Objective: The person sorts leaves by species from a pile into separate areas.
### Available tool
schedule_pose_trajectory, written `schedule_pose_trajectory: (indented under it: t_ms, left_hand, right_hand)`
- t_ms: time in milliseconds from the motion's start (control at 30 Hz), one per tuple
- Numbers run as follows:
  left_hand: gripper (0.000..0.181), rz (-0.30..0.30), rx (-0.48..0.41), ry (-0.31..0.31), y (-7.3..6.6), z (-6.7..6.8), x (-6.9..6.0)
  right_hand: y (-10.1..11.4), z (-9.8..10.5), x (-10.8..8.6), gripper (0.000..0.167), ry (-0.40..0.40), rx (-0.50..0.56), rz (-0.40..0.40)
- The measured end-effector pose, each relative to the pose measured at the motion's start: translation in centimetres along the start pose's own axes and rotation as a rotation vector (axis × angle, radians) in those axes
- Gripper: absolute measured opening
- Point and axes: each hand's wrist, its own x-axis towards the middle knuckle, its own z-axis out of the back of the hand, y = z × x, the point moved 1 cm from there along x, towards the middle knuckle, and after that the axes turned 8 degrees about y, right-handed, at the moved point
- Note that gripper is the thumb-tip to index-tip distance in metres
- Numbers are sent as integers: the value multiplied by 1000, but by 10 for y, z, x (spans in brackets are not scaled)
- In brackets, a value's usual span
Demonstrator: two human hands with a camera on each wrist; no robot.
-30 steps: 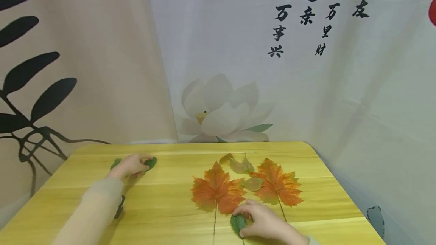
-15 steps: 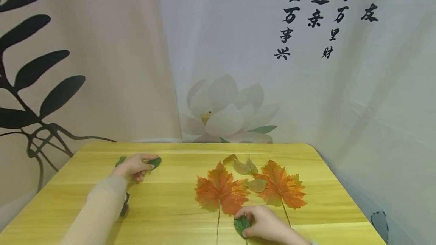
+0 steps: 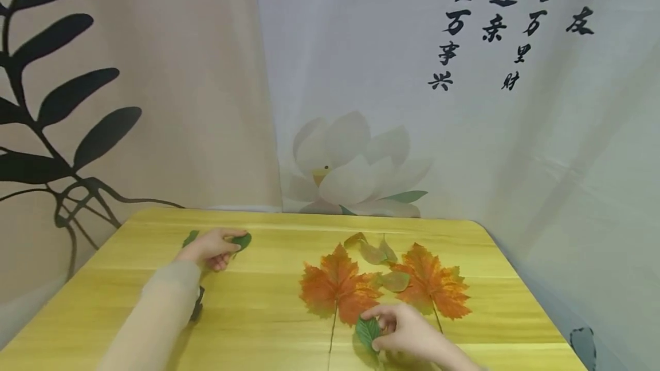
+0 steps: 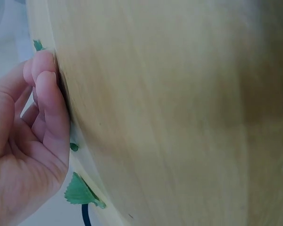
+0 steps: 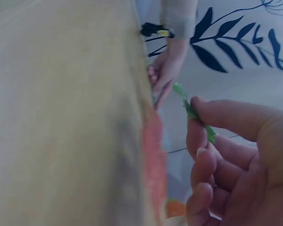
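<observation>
Over the worktop, it's the right hand with its grip clamped on a green leaf, thumb and finger pinching, and just beyond that grip lie two maple leaves, an olive leaf between them! Well off to its left, the left hand has its grip pinched together on a dark leaf, another leaf beside its wrist.
</observation>
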Motion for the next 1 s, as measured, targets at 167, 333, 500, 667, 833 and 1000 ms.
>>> schedule_pose_trajectory:
  t_ms: [167, 333, 500, 667, 833, 1000]
  left_hand:
    - [54, 12, 22, -23, 0, 0, 0]
    - [53, 9, 47, -41, 0, 1, -2]
    - [53, 0, 70, -50, -2, -2, -2]
    - [52, 1, 76, -80, -1, -1, -1]
    - [51, 11, 33, -97, 2, -3, 2]
    - [51, 14, 34, -107, 0, -4, 0]
  right_hand:
    - [26, 9, 2, 39, -35, -105, 55]
    - [47, 16, 12, 40, -57, -130, 85]
    - [58, 21, 23, 42, -73, -146, 92]
    - [61, 23, 53, 45, -116, -161, 120]
    - [60, 22, 89, 45, -137, -132, 135]
    - [69, 22, 126, 45, -145, -111, 102]
